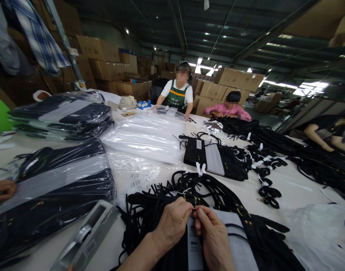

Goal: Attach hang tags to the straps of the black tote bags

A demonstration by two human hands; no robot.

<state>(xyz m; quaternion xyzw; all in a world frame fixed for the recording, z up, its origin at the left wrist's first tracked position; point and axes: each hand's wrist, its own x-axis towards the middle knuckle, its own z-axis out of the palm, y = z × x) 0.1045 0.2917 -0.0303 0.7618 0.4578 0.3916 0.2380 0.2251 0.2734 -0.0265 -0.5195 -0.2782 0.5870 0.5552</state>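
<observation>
My left hand and my right hand meet fingertip to fingertip in a pinch over a stack of black fabric pieces with many straps. What lies between the fingertips is tiny and mostly hidden; thin yellowish thread shows just above them. Below, a pale printed label hangs between my hands. Beside my right hand lies a light grey panel on the black fabric. Beyond the stack is a folded black piece with a grey band, and a white plastic clip stands near the straps.
A grey tape dispenser stands left of my arm. Bagged black goods and clear plastic bags cover the left and middle. Black strap loops lie right. Across the table are co-workers; another person's hand is at left.
</observation>
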